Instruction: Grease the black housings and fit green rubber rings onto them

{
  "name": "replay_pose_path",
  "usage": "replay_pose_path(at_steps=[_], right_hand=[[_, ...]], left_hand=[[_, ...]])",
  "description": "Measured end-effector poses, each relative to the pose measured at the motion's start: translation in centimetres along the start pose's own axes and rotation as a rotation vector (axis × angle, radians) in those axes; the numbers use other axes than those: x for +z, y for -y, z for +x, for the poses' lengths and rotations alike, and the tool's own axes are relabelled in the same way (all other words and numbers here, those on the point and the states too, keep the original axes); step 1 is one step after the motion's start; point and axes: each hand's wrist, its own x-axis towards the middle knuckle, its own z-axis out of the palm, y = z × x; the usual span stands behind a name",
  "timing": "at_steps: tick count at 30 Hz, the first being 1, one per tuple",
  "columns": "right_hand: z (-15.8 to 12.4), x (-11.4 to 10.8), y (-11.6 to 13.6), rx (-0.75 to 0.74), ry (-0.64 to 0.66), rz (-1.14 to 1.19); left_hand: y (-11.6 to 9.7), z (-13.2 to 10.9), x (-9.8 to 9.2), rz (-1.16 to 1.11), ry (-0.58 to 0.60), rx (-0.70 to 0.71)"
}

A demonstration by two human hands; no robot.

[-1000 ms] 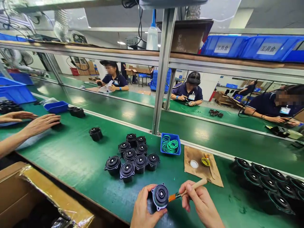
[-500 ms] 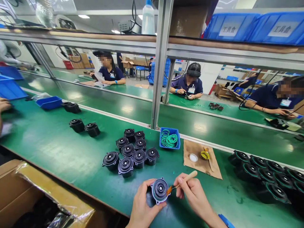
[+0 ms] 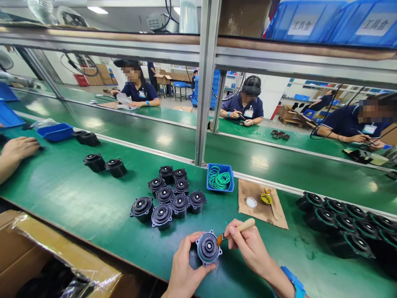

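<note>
Left hand [image 3: 186,258] is clamped round a black housing [image 3: 209,247], thumb low on its right, fingers on its upper left, top face tipped toward the person; can't tell if the base touches the green bench [image 3: 133,244]. Right hand [image 3: 248,246] pinches a brush [image 3: 246,225], fingers together on the wooden handle, bristles [image 3: 220,239] at the housing rim above the left thumb, looks like contact. Sideways push from the brush could twist the part, since the left fingers seem to have it mostly by the edge. If the bristles are wet (can't see), a low stroke could smear the thumb and cost grip. Carton [image 3: 66,252] sits left of the left fingers, off the bench's near edge; a slip that way might drop the part over. Rows of ringed housings [image 3: 345,223] stand well right of the right fingers. Just past the left fingers, a cluster of housings [image 3: 164,193] is packed tight; a careless knuckle could shove them. Beyond the right fingers, a cardboard sheet [image 3: 260,217] carries a white disc [image 3: 251,202] and a yellow pot [image 3: 266,198]; wide brush swing could tip the pot. Behind that, a blue tray [image 3: 219,189] of green rings [image 3: 219,179]. Another person's hand [image 3: 21,147] is far left of the left fingers.
</note>
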Motion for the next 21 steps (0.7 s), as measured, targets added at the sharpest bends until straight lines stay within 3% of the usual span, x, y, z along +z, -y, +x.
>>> replay_pose_path(at_steps=[3, 6, 9, 13, 21], right_hand=[[0.4, 0.4, 0.2, -0.017, -0.012, -0.001], [0.1, 0.8, 0.6, 0.033, -0.020, 0.141], [-0.6, 0.6, 1.1, 0.073, -0.117, 0.247], [-1.2, 0.1, 1.9, -0.010, -0.235, 0.135], [-1.6, 1.2, 2.3, -0.121, -0.215, -0.006]], left_hand=[[0.3, -0.1, 0.2, 0.002, -0.054, 0.108], [0.5, -0.4, 0.4, 0.040, -0.114, 0.198], [0.5, -0.7, 0.5, 0.081, -0.153, 0.265], [0.2, -0.9, 0.5, 0.109, -0.196, 0.358], [0.3, -1.0, 0.5, 0.153, -0.202, 0.441]])
